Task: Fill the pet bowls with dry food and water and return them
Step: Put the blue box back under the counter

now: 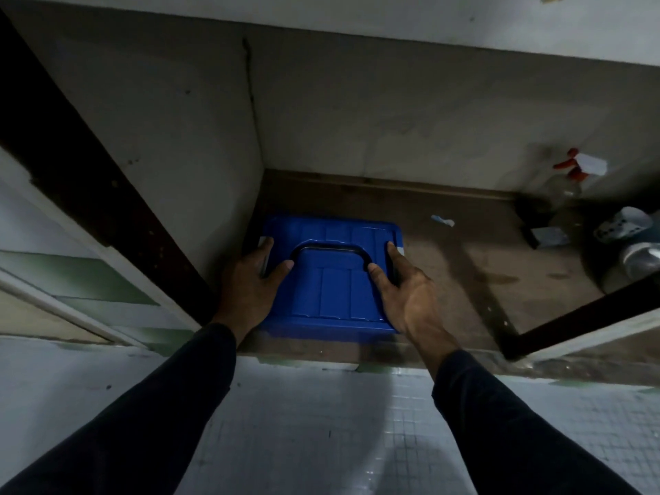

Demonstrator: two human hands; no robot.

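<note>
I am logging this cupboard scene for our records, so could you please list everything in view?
Storage box: one, blue lid with a black handle folded flat, on the cupboard floor at its left wall.
Spray bottles: two, clear with red triggers, back right corner.
Scrap: one, pale blue and white, on the floor right of the box.
Metal vessel: one, silver, right edge; too blurred to identify.
White item: one, above the metal vessel; unclear.
Cupboard door: one, dark edge, open at right.
Tiled floor: pale, in front.
Left hand: holds the box's left side, dark sleeve.
Right hand: holds the box's right side, dark sleeve.
</note>
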